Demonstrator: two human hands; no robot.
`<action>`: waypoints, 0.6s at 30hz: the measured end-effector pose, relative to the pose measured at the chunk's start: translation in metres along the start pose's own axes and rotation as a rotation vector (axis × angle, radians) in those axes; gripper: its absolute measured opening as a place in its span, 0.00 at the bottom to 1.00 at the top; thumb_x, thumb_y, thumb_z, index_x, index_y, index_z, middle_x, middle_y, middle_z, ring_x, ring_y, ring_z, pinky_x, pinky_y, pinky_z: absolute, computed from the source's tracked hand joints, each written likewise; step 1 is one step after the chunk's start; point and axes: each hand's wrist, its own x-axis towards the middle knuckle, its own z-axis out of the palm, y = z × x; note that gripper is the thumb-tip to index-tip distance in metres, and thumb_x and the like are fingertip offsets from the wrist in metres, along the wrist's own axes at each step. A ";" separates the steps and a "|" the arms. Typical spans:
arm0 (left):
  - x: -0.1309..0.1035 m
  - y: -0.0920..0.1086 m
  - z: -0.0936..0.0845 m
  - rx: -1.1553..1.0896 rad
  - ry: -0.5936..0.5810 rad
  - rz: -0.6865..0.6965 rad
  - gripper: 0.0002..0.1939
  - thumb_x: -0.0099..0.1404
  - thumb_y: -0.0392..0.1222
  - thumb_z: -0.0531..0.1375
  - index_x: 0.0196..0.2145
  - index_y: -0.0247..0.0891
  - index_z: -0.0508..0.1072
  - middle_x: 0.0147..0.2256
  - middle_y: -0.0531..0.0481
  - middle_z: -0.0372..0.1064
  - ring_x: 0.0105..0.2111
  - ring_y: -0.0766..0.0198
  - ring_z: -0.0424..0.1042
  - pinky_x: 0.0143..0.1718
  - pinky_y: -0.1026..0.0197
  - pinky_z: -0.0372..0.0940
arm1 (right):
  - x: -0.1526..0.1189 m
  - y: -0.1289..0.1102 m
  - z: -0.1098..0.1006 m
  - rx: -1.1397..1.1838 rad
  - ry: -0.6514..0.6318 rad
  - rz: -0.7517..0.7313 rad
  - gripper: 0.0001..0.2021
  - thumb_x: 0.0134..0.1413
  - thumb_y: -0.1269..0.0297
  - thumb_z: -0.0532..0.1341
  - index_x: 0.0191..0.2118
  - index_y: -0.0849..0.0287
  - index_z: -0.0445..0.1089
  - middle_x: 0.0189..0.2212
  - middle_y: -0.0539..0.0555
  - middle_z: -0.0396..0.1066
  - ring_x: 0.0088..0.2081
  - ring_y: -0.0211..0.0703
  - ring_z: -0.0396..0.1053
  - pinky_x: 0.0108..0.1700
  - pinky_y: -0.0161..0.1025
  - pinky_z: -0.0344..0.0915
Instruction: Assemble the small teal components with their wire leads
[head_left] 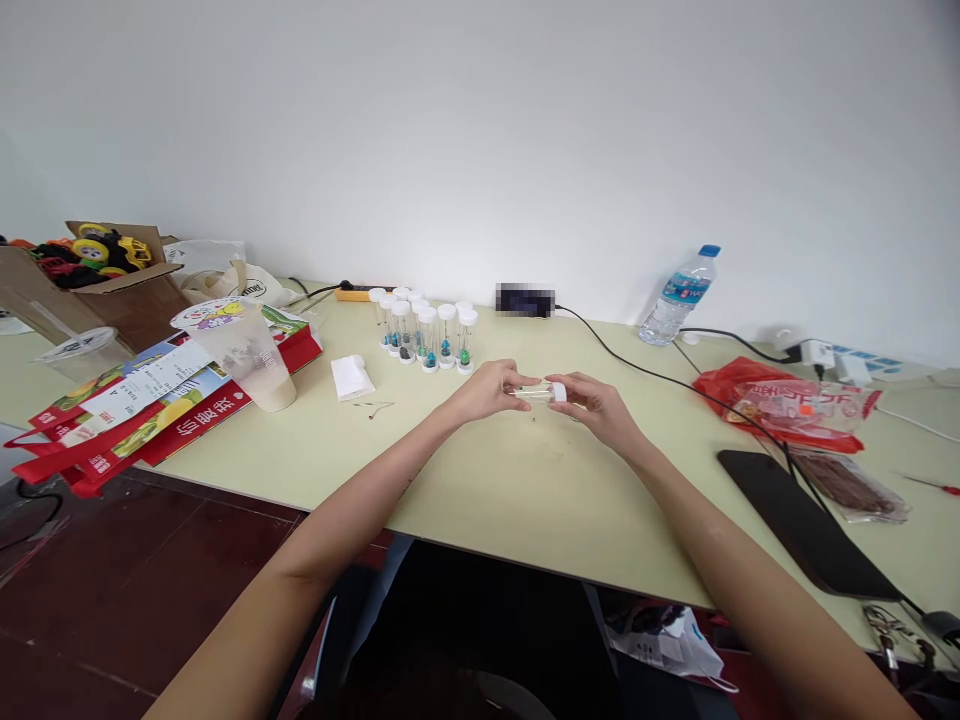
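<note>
Left hand [491, 390] pinches clear tube [532, 393], held sideways over the table [495, 490]; right hand [600, 408] grips its white cap [559, 392]. Capped tubes [427, 342] stand upright in a cluster beyond, to the left; white packet [352, 377] lies flat, left of both hands.

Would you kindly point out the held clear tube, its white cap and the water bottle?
Clear tube [534, 393], head view: on its transparent wall.
White cap [559, 392], head view: on its side.
Water bottle [683, 290], head view: on its blue label.
</note>
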 end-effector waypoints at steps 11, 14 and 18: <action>0.002 0.004 0.007 -0.070 0.144 0.027 0.22 0.52 0.45 0.61 0.46 0.42 0.70 0.30 0.52 0.61 0.27 0.70 0.63 0.32 0.64 0.58 | 0.000 0.001 0.006 0.030 0.140 -0.043 0.24 0.53 0.56 0.56 0.57 0.47 0.56 0.38 0.53 0.63 0.34 0.41 0.65 0.37 0.41 0.66; 0.003 0.007 0.002 -0.087 0.373 0.018 0.20 0.57 0.46 0.57 0.48 0.39 0.67 0.35 0.49 0.66 0.34 0.66 0.66 0.38 0.63 0.60 | 0.000 -0.003 0.005 0.067 0.228 -0.042 0.26 0.56 0.55 0.53 0.60 0.47 0.49 0.44 0.54 0.62 0.35 0.40 0.67 0.38 0.41 0.66; 0.001 -0.004 -0.011 0.060 0.583 -0.111 0.17 0.58 0.46 0.55 0.45 0.40 0.64 0.36 0.48 0.67 0.36 0.64 0.66 0.39 0.61 0.59 | 0.000 0.000 0.000 -0.002 0.293 -0.007 0.23 0.57 0.53 0.50 0.58 0.50 0.50 0.43 0.55 0.63 0.34 0.41 0.68 0.38 0.42 0.66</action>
